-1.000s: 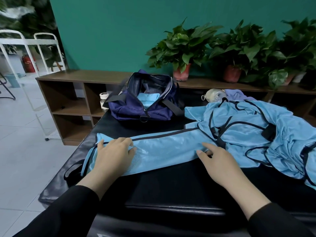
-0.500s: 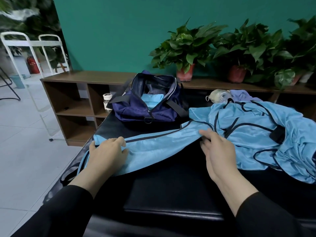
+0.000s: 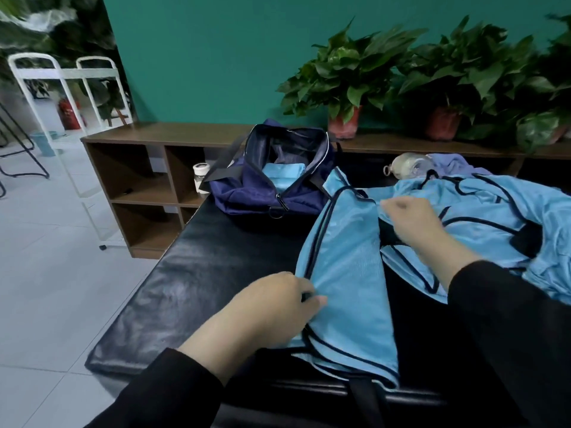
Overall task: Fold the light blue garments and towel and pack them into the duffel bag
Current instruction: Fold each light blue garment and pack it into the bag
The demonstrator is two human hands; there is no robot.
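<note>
A light blue garment (image 3: pixel 349 261) with dark piping lies on the black padded table (image 3: pixel 197 273). One long panel of it runs from near the bag toward the table's front edge. My left hand (image 3: pixel 272 307) pinches that panel's left edge near the front. My right hand (image 3: pixel 411 217) grips the fabric higher up, where the panel meets the crumpled rest of the garment (image 3: pixel 494 217) at the right. The navy duffel bag (image 3: pixel 272 183) stands open at the table's back, with a folded light blue piece (image 3: pixel 282 176) inside it.
A clear bottle (image 3: pixel 411 165) and a lilac cloth (image 3: pixel 457 163) lie behind the garment. A small white jar (image 3: pixel 200 177) sits left of the bag. A brown shelf unit (image 3: pixel 145 168) with potted plants (image 3: pixel 346 75) lines the green wall. A white rack (image 3: pixel 61 97) stands at the left.
The long panel lay across the table from left to right; both hands have swung it so it runs front to back. My left hand moved right and nearer, my right hand moved up toward the bag.
</note>
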